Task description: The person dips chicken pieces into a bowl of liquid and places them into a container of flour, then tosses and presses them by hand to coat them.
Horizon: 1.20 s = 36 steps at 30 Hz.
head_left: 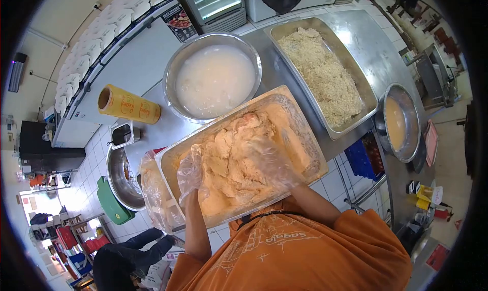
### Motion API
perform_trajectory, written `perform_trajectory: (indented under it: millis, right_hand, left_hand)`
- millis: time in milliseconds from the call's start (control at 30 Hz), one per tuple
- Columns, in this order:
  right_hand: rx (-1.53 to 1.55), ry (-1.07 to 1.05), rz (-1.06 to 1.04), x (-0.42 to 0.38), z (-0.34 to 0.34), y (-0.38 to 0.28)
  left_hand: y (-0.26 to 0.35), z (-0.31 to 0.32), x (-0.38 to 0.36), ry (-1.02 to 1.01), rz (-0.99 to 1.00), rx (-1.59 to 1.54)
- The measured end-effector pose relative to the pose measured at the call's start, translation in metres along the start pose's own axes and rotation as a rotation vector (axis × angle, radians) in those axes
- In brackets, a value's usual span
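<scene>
A deep metal tray holds orange-tinted flour with several coated chunks, which look like floured meat pieces. Inside its left end is my left hand, in a loose clear plastic glove; its flour-caked fingers stretch forward beside the chunks, and I make out nothing held. My right hand, gloved the same way, lies over the chunks on the right side. Motion smears its fingers, so their grip does not show.
Beyond the tray stand a bowl of milky liquid and a second tray of pale crumbs. A bowl of orange liquid is to the right. Leftward are a yellow wrap roll, a small metal container and a plastic bag.
</scene>
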State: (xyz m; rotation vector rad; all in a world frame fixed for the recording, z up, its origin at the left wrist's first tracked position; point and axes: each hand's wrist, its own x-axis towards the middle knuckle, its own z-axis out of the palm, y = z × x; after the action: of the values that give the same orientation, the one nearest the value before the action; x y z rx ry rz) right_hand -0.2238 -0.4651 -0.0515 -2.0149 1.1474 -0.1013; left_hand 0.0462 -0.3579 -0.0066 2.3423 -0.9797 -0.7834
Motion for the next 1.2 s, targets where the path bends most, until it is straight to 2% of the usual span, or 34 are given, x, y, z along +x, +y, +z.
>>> perform_trajectory:
  millis: [33, 100, 133, 200, 233, 300, 400, 433, 467, 500, 567, 667, 767, 833, 900, 933, 967, 1067, 1200]
  right_hand:
    - [-0.203, 0.104, -0.050, -0.001, -0.001, 0.006]
    - [-1.068, 0.402, -0.052, 0.017, 0.019, 0.055]
    - [-1.140, 0.478, -0.001, 0.037, 0.025, 0.080]
    - [-0.535, 0.385, 0.188, 0.079, 0.027, 0.097]
    - [-0.360, 0.377, 0.269, 0.095, 0.029, 0.100]
    - [-0.264, 0.364, 0.322, 0.114, 0.030, 0.100]
    - [-0.222, 0.306, 0.292, 0.125, 0.027, 0.093]
    - [-0.211, 0.278, 0.273, 0.125, 0.027, 0.087]
    - [-0.200, 0.254, 0.252, 0.124, 0.025, 0.082]
    - [-0.207, 0.228, 0.217, 0.123, 0.023, 0.073]
    - [-0.218, 0.161, 0.141, 0.117, 0.021, 0.053]
    - [-0.269, 0.008, -0.036, 0.096, 0.019, 0.003]
    - [-0.585, -0.044, -0.344, 0.058, 0.044, -0.045]
    - [-1.393, 0.379, -0.528, 0.055, 0.120, -0.008]
    - [-0.621, 0.455, -0.628, 0.019, 0.146, 0.025]
    - [-0.327, 0.281, -0.610, 0.013, 0.126, 0.029]
    - [-0.201, 0.167, -0.597, 0.021, 0.111, 0.022]
    - [-0.208, 0.042, -0.554, 0.023, 0.080, 0.010]
    - [-0.266, -0.020, -0.553, 0.044, 0.067, 0.007]
  left_hand:
    - [0.002, 0.000, 0.005, 0.011, -0.036, 0.077]
    - [0.004, 0.000, 0.014, 0.025, -0.114, 0.230]
    - [0.005, 0.003, 0.023, 0.013, -0.179, 0.264]
    - [0.004, 0.012, 0.046, -0.004, -0.303, 0.332]
    - [0.004, 0.016, 0.050, -0.011, -0.334, 0.332]
    - [0.005, 0.028, 0.060, -0.021, -0.394, 0.325]
    - [-0.063, 0.063, 0.088, -0.099, -0.265, 0.081]
    - [-0.110, 0.087, 0.109, -0.095, -0.017, 0.191]
    - [-0.132, 0.103, 0.124, -0.100, 0.132, 0.231]
    - [-0.126, 0.107, 0.126, -0.099, 0.254, 0.243]
    - [-0.103, 0.107, 0.121, -0.172, 0.139, 0.151]
    - [-0.062, 0.093, 0.100, -0.202, 0.012, 0.078]
    - [-0.058, 0.056, 0.080, -0.162, -0.110, 0.061]
    - [-0.065, 0.037, 0.068, -0.120, -0.174, 0.069]
    - [-0.078, 0.033, 0.056, -0.099, -0.213, 0.075]
    - [-0.088, 0.034, 0.048, -0.089, -0.226, 0.081]
    - [-0.097, 0.036, 0.037, -0.071, -0.242, 0.083]
    - [-0.098, 0.055, 0.018, -0.024, -0.270, 0.048]
    - [-0.072, 0.075, 0.028, -0.004, -0.273, -0.098]
